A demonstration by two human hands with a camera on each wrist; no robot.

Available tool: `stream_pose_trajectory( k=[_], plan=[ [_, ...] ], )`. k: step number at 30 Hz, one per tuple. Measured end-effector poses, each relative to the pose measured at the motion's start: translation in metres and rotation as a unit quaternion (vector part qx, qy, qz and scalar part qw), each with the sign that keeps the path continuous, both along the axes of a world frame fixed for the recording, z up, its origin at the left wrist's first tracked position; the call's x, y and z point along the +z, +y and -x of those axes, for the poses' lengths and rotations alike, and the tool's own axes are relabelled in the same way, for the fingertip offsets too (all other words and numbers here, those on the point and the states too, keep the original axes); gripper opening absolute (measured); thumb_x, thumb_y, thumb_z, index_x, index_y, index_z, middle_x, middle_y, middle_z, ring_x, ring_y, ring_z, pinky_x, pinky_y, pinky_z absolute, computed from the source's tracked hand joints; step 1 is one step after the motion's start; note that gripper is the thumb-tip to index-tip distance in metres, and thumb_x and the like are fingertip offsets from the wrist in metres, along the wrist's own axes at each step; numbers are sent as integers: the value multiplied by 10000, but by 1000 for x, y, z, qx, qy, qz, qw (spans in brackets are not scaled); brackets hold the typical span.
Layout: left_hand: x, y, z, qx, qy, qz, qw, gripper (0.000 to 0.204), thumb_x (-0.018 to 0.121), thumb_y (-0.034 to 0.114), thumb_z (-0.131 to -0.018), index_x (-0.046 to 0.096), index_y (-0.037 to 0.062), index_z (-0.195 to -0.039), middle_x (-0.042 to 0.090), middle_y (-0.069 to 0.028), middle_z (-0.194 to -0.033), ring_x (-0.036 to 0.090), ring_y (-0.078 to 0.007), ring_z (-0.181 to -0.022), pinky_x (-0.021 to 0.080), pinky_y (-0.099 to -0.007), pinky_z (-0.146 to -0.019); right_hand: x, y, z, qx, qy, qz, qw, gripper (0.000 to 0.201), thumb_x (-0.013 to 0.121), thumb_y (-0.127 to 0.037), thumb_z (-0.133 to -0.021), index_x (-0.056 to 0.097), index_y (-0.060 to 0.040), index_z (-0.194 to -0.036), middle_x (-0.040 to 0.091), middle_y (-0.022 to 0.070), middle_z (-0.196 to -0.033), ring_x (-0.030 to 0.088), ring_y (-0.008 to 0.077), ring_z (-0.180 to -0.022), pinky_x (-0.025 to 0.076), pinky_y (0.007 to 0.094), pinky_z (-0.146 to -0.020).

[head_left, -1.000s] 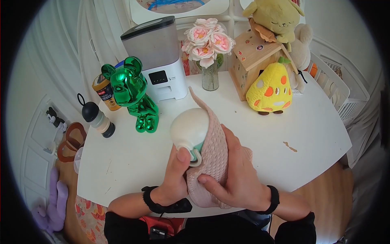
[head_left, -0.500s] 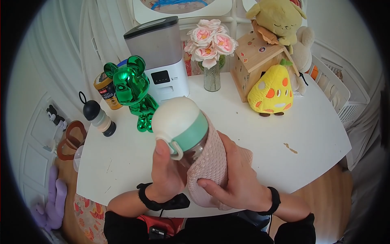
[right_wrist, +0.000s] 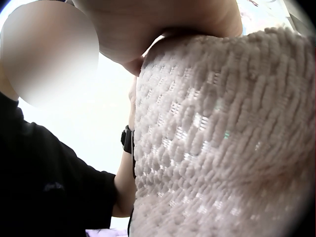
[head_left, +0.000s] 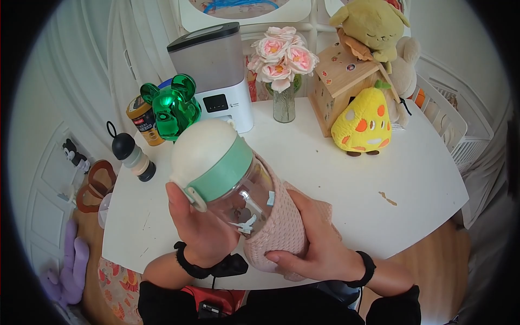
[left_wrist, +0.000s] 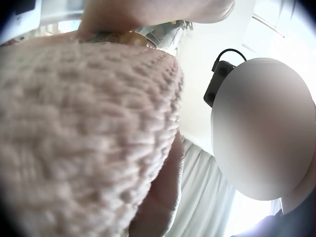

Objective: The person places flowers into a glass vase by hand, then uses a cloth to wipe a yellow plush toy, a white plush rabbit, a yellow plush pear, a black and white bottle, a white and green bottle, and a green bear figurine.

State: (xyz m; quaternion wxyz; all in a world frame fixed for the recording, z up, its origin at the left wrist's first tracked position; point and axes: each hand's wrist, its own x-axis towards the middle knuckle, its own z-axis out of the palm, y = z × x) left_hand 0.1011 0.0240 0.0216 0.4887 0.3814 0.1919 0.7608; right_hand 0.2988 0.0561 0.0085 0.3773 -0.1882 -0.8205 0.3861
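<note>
Black at the top and cream lower down, a small capped bottle with a loop (head_left: 132,157) stands at the left of the white table (head_left: 401,216). Just beside it, a yellow-and-black tin (head_left: 144,122), and partly in front of that, a shiny green bear-shaped figure (head_left: 172,111), its lower part hidden.

In comes the left hand (head_left: 203,235), black band at the wrist: it holds the clear bottle with a cream domed lid and a mint-green band (head_left: 222,170), thumb up against the lid's edge, the other fingers out of sight behind the bottle. And that bottle is off the tabletop, tilted, lid towards the upper left, just in front of the white-and-grey dispenser (head_left: 214,70).

Round its lower part goes the pink textured cloth (head_left: 279,233), and the right hand (head_left: 327,246) grips bottle and cloth together, thumb across the front, fingers partly hidden.

Behind, pink roses (head_left: 284,57) in a clear glass vase (head_left: 284,105). Further right, a wooden house-shaped box (head_left: 346,67) carries a yellowish-green plush animal (head_left: 371,27), with a yellow spotted pear plush (head_left: 364,122) leaning close in front.
</note>
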Motion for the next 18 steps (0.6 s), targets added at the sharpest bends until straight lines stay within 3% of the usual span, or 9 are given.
stream_pose_trajectory(
  k=[1, 4, 6, 8, 9, 11, 12, 14, 18],
  plan=[
    [-1, 1, 0, -54, -67, -54, 995, 920, 289, 776, -950, 358, 64, -1530, 558, -181, -1377, 575, -312, -1231, 457, -449, -1054, 1, 0, 0, 24, 9, 45, 999, 895, 804, -286, -854, 277, 37, -1501, 561, 273, -1297, 622, 402, -1157, 497, 434, -978],
    [1, -2, -7, -56, -3, -9, 998, 921, 264, 778, -952, 387, 50, -1502, 584, -191, -1341, 597, -311, -1188, 487, -447, -1004, -1, 8, 1, 69, 9, 65, 995, 864, 817, -274, -839, 318, 30, -1474, 610, 251, -1227, 645, 375, -1123, 510, 426, -954],
    [4, 1, -12, -20, 33, 36, 999, 898, 235, 764, -967, 412, 44, -1475, 600, -182, -1317, 606, -293, -1155, 503, -444, -958, -1, 8, 1, 90, -1, 39, 995, 846, 821, -267, -833, 337, 31, -1460, 631, 239, -1187, 655, 364, -1101, 518, 426, -939],
    [16, 8, -24, 84, 26, 152, 984, 842, 220, 721, -997, 420, 49, -1463, 615, -173, -1289, 613, -281, -1128, 493, -437, -969, 4, -1, 2, 35, 31, 143, 989, 838, 815, -297, -841, 343, 53, -1438, 614, 262, -1174, 661, 380, -1050, 516, 442, -939],
    [12, 12, -17, 84, 124, 123, 981, 776, 229, 666, -1028, 421, 57, -1468, 604, -152, -1312, 597, -268, -1170, 465, -429, -1033, 9, -2, 3, 37, 30, 143, 989, 838, 815, -297, -841, 343, 53, -1438, 614, 262, -1174, 661, 380, -1050, 516, 442, -939],
    [9, 18, -20, 67, 73, 96, 990, 753, 253, 650, -1034, 426, 59, -1466, 593, -144, -1333, 585, -265, -1191, 451, -424, -1056, 18, -1, 5, -90, -60, 76, 991, 906, 805, -326, -851, 287, 120, -1446, 560, 320, -1247, 616, 418, -1139, 504, 481, -964],
    [9, 19, -21, 46, 23, 67, 996, 731, 277, 635, -1040, 431, 60, -1464, 582, -135, -1354, 573, -263, -1213, 437, -418, -1080, 15, -2, 6, -91, -59, 75, 991, 906, 805, -326, -851, 287, 120, -1446, 560, 320, -1247, 616, 418, -1139, 504, 481, -964],
    [10, 18, -19, 37, 25, 97, 994, 697, 304, 609, -1050, 437, 64, -1463, 568, -119, -1376, 558, -263, -1232, 436, -417, -1083, 5, -4, 11, -96, -85, -59, 990, 978, 776, -319, -875, 184, 186, -1467, 416, 398, -1404, 494, 498, -1283, 449, 514, -1045],
    [11, 10, -19, -30, 59, 133, 989, 678, 305, 586, -1060, 426, 64, -1476, 557, -130, -1407, 531, -278, -1302, 440, -429, -1098, 14, -5, 20, -97, -59, -159, 981, 1013, 754, -279, -890, 96, 211, -1483, 268, 419, -1508, 373, 554, -1364, 388, 532, -1104]
  ],
)
